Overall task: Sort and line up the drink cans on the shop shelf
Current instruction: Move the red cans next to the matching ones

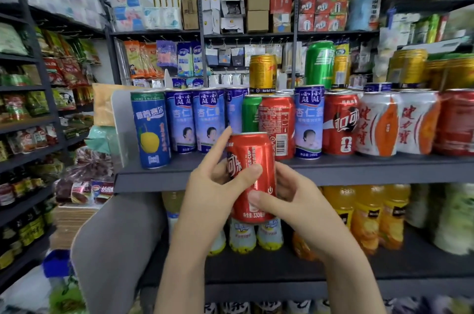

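Head view shows both hands holding one red cola can [251, 175] in the air, just in front of the shelf [333, 170] edge. The left hand [215, 185] grips the can's left side with its thumb on the front, and one finger points up beside the can. The right hand [295, 198] wraps round the lower right side with its thumb on the front too. The can stands almost straight up, not yet on the shelf.

Behind it the row is mixed up. A green can [251, 113] and a red can [277, 123] sit between the pale blue cans [180, 121], and another cola can [341, 126] stands further right, next to the white and orange cans [377, 123].

Here is what could go wrong, I think. The can looks smooth and shiny, so it could slip if one hand lets go before the other has a good hold — then it drops to the floor and dents. A gold can [262, 72] and a tall green can [319, 64] stand on top of other cans. A bump from a hand or from the red can could tip them, and they might knock down the cans below. The front row is packed tight — pushing the can in without making a gap first could shove a neighbour over. It could also end up beside the wrong kind, so the sorting would not be right.
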### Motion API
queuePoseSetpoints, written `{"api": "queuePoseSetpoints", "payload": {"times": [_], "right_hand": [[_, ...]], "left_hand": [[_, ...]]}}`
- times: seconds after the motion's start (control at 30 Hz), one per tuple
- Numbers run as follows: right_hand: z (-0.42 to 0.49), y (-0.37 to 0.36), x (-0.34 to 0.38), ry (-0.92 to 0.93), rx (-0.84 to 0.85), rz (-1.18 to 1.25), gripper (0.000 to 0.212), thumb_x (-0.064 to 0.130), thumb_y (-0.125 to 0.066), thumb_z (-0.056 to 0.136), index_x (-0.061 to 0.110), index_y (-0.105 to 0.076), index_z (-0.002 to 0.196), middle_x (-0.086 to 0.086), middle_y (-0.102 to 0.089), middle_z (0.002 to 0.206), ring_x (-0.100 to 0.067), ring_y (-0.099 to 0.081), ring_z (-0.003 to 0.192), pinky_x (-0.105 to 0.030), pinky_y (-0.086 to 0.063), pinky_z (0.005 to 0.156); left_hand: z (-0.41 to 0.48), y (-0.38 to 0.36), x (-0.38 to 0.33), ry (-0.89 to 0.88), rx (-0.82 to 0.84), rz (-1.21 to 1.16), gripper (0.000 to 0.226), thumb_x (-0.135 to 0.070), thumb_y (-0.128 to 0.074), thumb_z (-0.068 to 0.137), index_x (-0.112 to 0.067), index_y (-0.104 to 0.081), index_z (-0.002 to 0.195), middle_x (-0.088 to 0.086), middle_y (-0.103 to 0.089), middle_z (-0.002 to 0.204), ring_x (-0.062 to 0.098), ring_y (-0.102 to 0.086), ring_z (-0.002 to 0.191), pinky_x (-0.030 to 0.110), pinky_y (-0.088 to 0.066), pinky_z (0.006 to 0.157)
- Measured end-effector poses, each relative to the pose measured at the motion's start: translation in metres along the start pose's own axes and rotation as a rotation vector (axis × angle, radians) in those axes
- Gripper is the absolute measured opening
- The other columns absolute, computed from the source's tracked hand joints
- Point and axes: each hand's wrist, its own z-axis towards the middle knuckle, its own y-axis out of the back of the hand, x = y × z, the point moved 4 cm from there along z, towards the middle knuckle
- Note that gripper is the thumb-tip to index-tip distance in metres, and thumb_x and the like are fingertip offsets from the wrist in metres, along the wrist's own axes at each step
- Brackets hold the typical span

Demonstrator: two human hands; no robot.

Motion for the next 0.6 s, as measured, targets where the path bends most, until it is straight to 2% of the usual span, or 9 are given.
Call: {"api": "queuePoseSetpoints", "payload": {"times": [0.07,0.2,0.27,0.37,0.4,0.47,0.53,0.6], "right_hand": [[-0.007,0.008,0.000,-0.002,-0.025,0.035,0.052,0.021,-0.073,0.072,0.027,-0.058,0.121,0.011,-0.070,0.110,-0.006,-0.065,0.103,-0.020,-0.053,0.082],[-0.016,0.017,0.001,0.010,-0.051,0.083,0.048,0.020,-0.072,0.071,0.024,-0.060,0.118,0.008,-0.071,0.108,-0.008,-0.066,0.101,-0.018,-0.053,0.079],[-0.019,0.016,0.001,0.018,-0.054,0.020,0.048,0.022,-0.074,0.072,0.028,-0.060,0.117,0.013,-0.070,0.108,-0.004,-0.065,0.101,-0.017,-0.052,0.080],[-0.017,0.021,0.008,0.030,-0.012,-0.148,0.041,0.033,-0.070,0.077,0.037,-0.056,0.116,0.017,-0.068,0.109,0.003,-0.062,0.102,-0.013,-0.050,0.084],[-0.013,0.030,0.015,0.057,-0.057,-0.237,0.037,0.036,-0.066,0.081,0.037,-0.056,0.116,0.016,-0.067,0.108,0.005,-0.061,0.101,-0.010,-0.048,0.083],[-0.001,0.062,0.030,0.162,-0.303,-0.446,0.034,0.035,-0.060,0.088,0.029,-0.056,0.121,0.014,-0.064,0.107,0.004,-0.059,0.096,-0.004,-0.044,0.078],[0.013,0.089,0.048,0.291,-0.528,-0.642,0.039,0.027,-0.055,0.094,0.020,-0.050,0.132,0.005,-0.060,0.108,-0.006,-0.055,0.096,-0.011,-0.042,0.079],[0.032,0.105,0.060,0.388,-0.626,-0.859,0.047,0.024,-0.052,0.095,0.018,-0.041,0.140,-0.004,-0.052,0.114,-0.019,-0.047,0.103,-0.023,-0.033,0.085]], "left_hand": [[-0.002,-0.005,0.002,0.039,0.034,-0.032,0.067,-0.029,-0.071,0.067,-0.045,-0.044,0.127,-0.010,-0.073,0.100,0.008,-0.069,0.094,0.030,-0.057,0.079],[-0.005,-0.017,0.008,0.153,0.131,-0.030,0.057,-0.033,-0.070,0.066,-0.022,-0.059,0.121,-0.003,-0.073,0.100,0.015,-0.069,0.094,0.028,-0.056,0.077],[-0.007,-0.022,0.011,0.192,0.143,-0.020,0.053,-0.034,-0.072,0.063,-0.016,-0.065,0.113,0.000,-0.074,0.097,0.016,-0.070,0.091,0.027,-0.056,0.073],[-0.007,-0.020,0.011,0.177,0.057,-0.059,0.049,-0.031,-0.073,0.061,-0.015,-0.067,0.107,0.002,-0.074,0.093,0.017,-0.071,0.085,0.027,-0.057,0.069],[-0.006,-0.018,0.009,0.161,0.026,-0.064,0.049,-0.032,-0.074,0.060,-0.016,-0.067,0.106,0.001,-0.074,0.093,0.017,-0.071,0.086,0.029,-0.057,0.071],[-0.004,-0.014,0.006,0.135,-0.041,-0.099,0.049,-0.031,-0.074,0.059,-0.017,-0.067,0.105,0.001,-0.074,0.094,0.018,-0.071,0.086,0.033,-0.055,0.074],[-0.003,-0.010,0.002,0.117,-0.106,-0.136,0.047,-0.030,-0.074,0.058,-0.017,-0.067,0.102,0.000,-0.075,0.092,0.017,-0.072,0.084,0.032,-0.055,0.072],[-0.001,-0.009,-0.002,0.090,-0.135,-0.141,0.041,-0.029,-0.073,0.059,-0.019,-0.067,0.099,-0.003,-0.075,0.088,0.014,-0.072,0.081,0.026,-0.055,0.065]]}}
